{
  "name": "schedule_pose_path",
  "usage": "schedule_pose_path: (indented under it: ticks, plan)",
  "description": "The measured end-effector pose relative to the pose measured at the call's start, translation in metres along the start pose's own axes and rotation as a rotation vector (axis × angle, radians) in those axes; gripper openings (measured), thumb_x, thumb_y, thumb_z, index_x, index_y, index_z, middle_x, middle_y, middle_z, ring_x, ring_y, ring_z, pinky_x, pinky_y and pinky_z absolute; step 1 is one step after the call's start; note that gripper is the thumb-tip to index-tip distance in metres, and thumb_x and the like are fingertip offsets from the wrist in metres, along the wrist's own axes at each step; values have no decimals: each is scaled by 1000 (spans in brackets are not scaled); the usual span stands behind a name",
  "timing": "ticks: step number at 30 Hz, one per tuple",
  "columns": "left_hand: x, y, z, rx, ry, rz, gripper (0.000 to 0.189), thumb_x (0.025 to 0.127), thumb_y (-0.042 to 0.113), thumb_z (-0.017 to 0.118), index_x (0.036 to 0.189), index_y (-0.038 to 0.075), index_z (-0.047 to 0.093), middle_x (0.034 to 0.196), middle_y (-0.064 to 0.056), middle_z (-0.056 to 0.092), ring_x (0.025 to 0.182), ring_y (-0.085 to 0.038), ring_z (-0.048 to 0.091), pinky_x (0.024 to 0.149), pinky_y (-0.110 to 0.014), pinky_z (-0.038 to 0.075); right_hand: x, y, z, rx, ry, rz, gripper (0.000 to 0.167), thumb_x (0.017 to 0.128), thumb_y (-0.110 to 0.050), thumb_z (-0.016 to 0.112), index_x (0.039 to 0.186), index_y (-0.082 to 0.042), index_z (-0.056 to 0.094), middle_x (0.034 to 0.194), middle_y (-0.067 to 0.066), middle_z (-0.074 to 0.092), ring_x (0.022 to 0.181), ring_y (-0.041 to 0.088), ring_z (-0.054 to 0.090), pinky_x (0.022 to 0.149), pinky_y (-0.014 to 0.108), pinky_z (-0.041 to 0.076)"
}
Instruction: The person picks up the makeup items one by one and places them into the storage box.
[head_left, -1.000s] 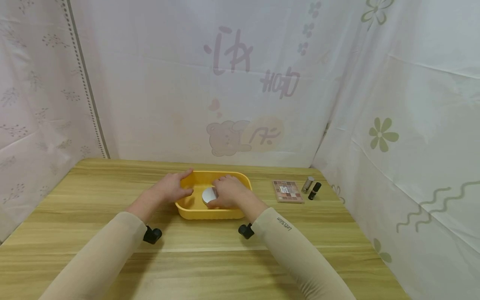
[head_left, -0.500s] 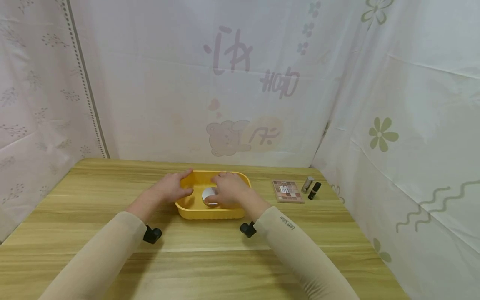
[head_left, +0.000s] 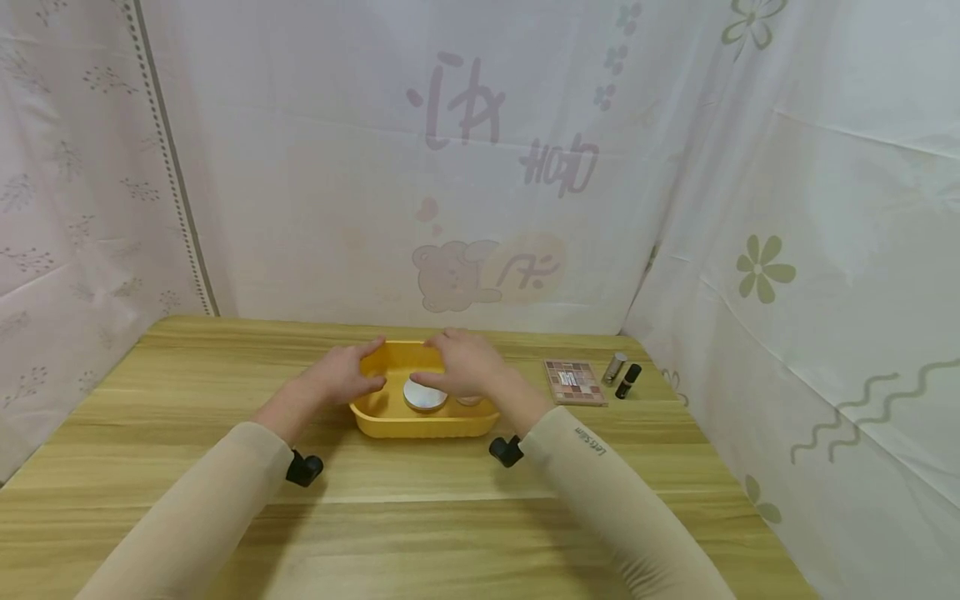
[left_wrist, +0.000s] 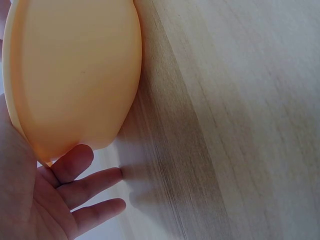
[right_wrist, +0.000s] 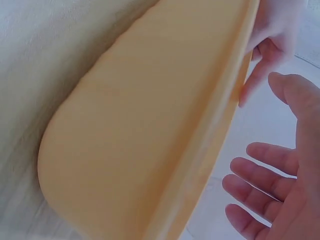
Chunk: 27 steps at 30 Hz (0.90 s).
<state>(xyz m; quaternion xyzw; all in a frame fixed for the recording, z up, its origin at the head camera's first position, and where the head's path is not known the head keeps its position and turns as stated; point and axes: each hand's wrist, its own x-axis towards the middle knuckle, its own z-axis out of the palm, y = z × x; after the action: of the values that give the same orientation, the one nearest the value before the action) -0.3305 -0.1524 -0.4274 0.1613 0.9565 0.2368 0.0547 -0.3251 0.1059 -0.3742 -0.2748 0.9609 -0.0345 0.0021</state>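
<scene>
Nearest me on the pale wood-grain table (head_left: 405, 525) sits a yellow, round-cornered plastic tub (head_left: 423, 428), its smooth wall flaring to a rolled rim; I'd judge it light and fairly stiff, easily slid about, best taken by the rim at both short ends. The person's left hand (head_left: 339, 374) holds its left end, fingers against the outside of the wall. On the tub's floor lies a flat, round, silvery-white disc (head_left: 425, 397) with a glossy top and a thin edge; it looks light, hard and slippery, perhaps breakable if it is a compact, so I'd pinch it by opposite edges rather than press its face. Just right of it, a pinkish round piece (head_left: 469, 401) shows only in part, too covered to tell more. Above them the right hand (head_left: 474, 367) is spread wide, thumb well apart from the fingers, holding nothing. Off to the right lie a flat brown-pink palette (head_left: 575, 382), a silvery tube (head_left: 615, 367) and a black tube (head_left: 628, 381), and beyond hangs a pale printed cloth (head_left: 330, 183)
</scene>
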Motion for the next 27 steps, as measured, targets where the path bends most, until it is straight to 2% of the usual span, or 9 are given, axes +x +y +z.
schedule_pose_path:
  ticks: [3, 10, 18, 22, 27]
  plan:
    - [0, 1, -1, 4, 1, 0, 83, 105, 37, 71, 175, 16, 31, 167, -30, 47, 121, -37, 61, 116, -59, 49, -1, 3, -5, -9, 13, 6, 76, 103, -68, 62, 157, -15, 59, 157, 10, 62, 145, 33, 58, 123, 51, 47]
    - [0, 0, -2, 3, 0, -1, 84, 105, 38, 71, 175, 16, 30, 167, -30, 48, 107, -33, 62, 103, -51, 51, -4, 12, -14, 23, 54, 19, 75, 104, -66, 63, 158, -14, 57, 158, 10, 61, 148, 34, 56, 124, 52, 45]
    - [3, -1, 0, -4, -1, -2, 85, 104, 39, 72, 175, 17, 30, 168, -31, 45, 104, -32, 62, 101, -50, 51, -10, 24, -22, 54, 112, 31, 76, 104, -63, 66, 159, -12, 55, 156, 10, 63, 146, 34, 57, 124, 53, 45]
    - [2, -1, 0, -15, -8, -6, 86, 104, 38, 72, 176, 17, 30, 168, -31, 45, 90, -28, 61, 100, -50, 50, -13, 31, -21, 62, 123, 39, 78, 105, -65, 63, 160, -11, 54, 156, 11, 63, 146, 35, 56, 125, 53, 44]
    - [1, -1, 0, -27, -15, -5, 86, 104, 37, 71, 176, 17, 29, 169, -31, 45, 69, -21, 49, 95, -47, 50, -18, 42, -18, 92, 158, 69, 79, 105, -67, 58, 160, -11, 53, 156, 11, 61, 147, 34, 55, 126, 53, 43]
